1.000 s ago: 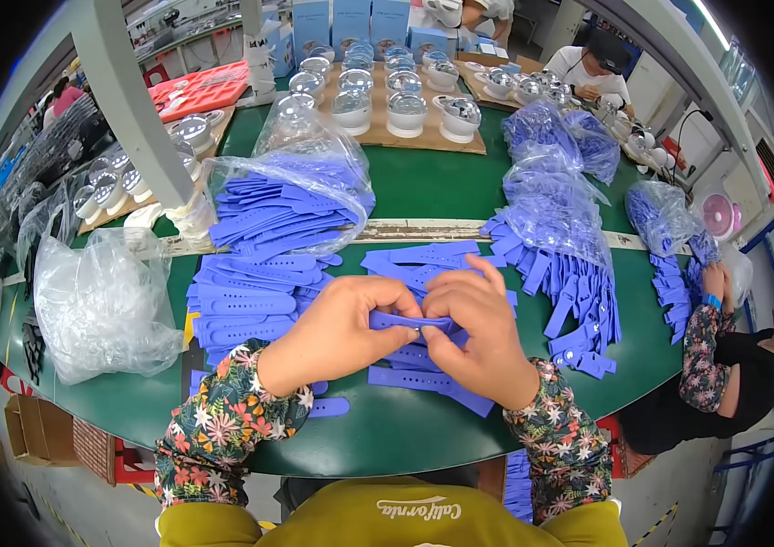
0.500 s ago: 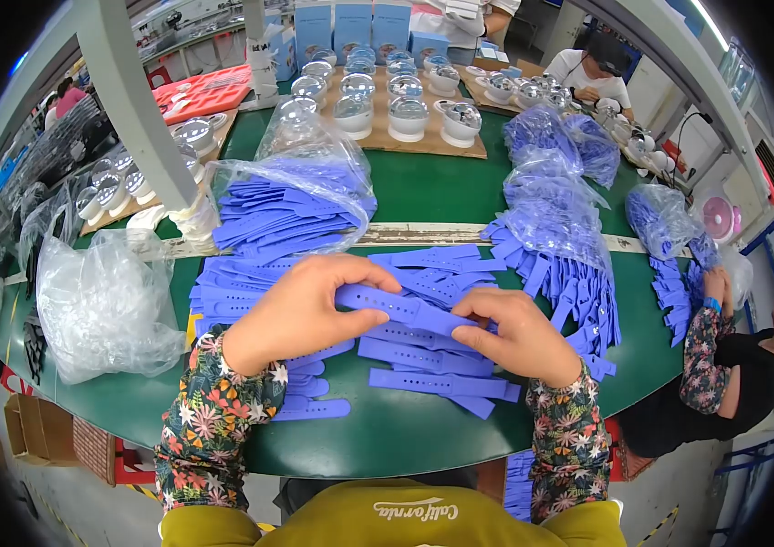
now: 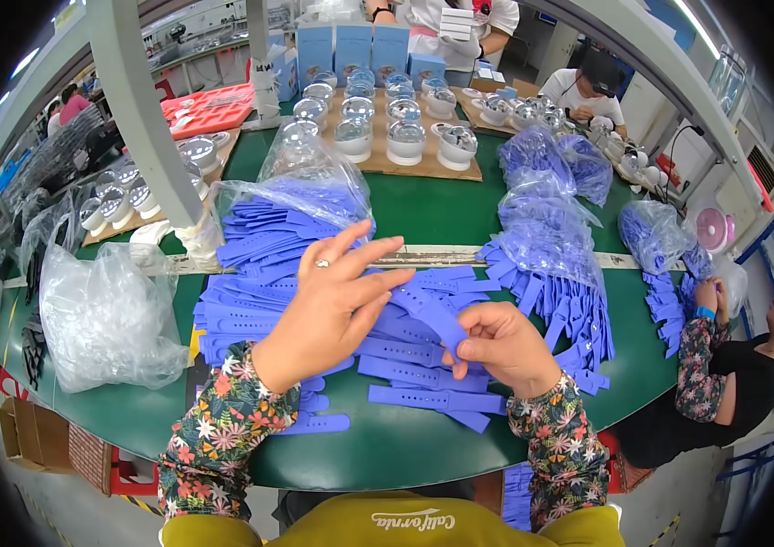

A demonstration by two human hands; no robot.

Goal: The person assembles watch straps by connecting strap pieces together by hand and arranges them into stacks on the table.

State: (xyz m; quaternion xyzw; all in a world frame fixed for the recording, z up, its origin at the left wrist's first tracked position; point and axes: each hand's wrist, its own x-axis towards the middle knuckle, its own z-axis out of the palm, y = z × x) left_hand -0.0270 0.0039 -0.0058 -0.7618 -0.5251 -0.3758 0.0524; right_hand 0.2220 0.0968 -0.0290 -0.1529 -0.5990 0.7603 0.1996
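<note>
Head view: left hand (image 3: 321, 314) partly hides loose straps (image 3: 243, 317) near a crumpled bag (image 3: 106, 319).

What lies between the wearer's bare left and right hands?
In the head view, a long, flat, blue-violet strap, pinched by the right hand, above loose matching straps.

The olive shirt (image 3: 396, 535) reads "California"; blue boxes (image 3: 353, 53) bear seemingly illegible print.

2 floral sleeves (image 3: 229, 433), ringed left hand (image 3: 321, 314)
</note>
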